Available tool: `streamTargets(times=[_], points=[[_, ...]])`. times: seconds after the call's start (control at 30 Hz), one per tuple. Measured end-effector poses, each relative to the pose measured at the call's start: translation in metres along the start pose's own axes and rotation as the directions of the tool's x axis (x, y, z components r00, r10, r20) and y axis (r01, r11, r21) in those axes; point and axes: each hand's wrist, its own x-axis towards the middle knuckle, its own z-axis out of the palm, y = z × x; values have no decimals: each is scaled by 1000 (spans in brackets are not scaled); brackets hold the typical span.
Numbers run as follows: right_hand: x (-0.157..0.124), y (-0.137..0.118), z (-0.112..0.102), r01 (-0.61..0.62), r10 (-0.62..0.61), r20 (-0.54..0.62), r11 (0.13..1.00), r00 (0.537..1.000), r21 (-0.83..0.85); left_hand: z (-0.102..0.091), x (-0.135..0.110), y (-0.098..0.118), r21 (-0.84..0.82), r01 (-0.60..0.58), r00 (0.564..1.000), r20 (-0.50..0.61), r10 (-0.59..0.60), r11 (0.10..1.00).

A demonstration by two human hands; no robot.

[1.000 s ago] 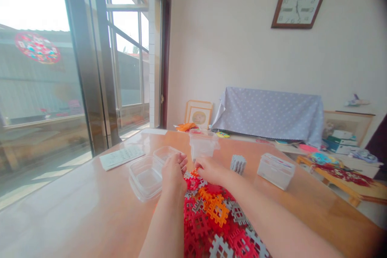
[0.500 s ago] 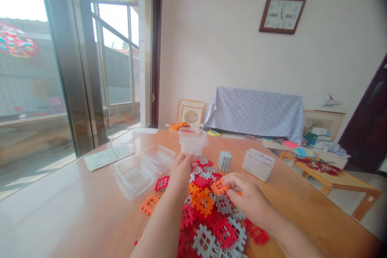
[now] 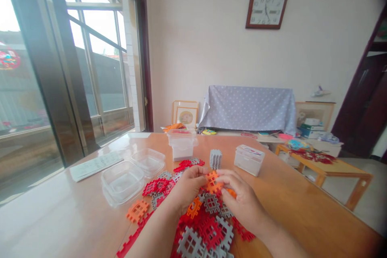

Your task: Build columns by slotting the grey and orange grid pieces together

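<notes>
My right hand (image 3: 240,195) pinches an orange notched building tile (image 3: 214,182) by its right edge. On the tile's left side are the closed fingers of my left hand (image 3: 192,185), so both hands hold it above the pile. Part of another orange tile (image 3: 232,193) shows by my right fingers. Beneath lie grey tiles (image 3: 191,242), red tiles (image 3: 211,230) and an orange tile (image 3: 194,207), all loosely heaped; my left forearm hides some. A loose orange tile (image 3: 137,211) rests left of my forearm. Beyond my hands stands a neat stack of grey tiles (image 3: 215,159).
Two clear plastic trays (image 3: 122,183) sit at left beside a printed sheet (image 3: 96,165). Clear tubs (image 3: 183,147) stand at the back, and a lidded clear box (image 3: 249,160) at right. A low wooden table (image 3: 347,167) is beyond the tabletop.
My left hand has come back from near the tubs to the orange tile in my right hand. More red and grey tiles show left of my forearm. The view has turned slightly right.
</notes>
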Motion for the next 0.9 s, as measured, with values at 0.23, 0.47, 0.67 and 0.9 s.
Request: streamTargets(times=[0.23, 0.47, 0.67, 0.9], points=[[0, -2, -10, -244, 250, -46, 963, 967, 117, 0, 0, 2, -6, -2, 1000, 31, 2, 1000], [1, 5, 2, -374, 348, 138, 847, 927, 378, 6, -3, 1, -1, -2, 998, 63, 2, 1000], [2, -1, -4, -386, 351, 162, 816, 922, 430, 9, -8, 3, 52, -1, 997, 79, -4, 999], [2, 7, -1, -290, 328, -168, 933, 930, 214, 16, -7, -3, 71, 76, 993, 82, -82, 995]])
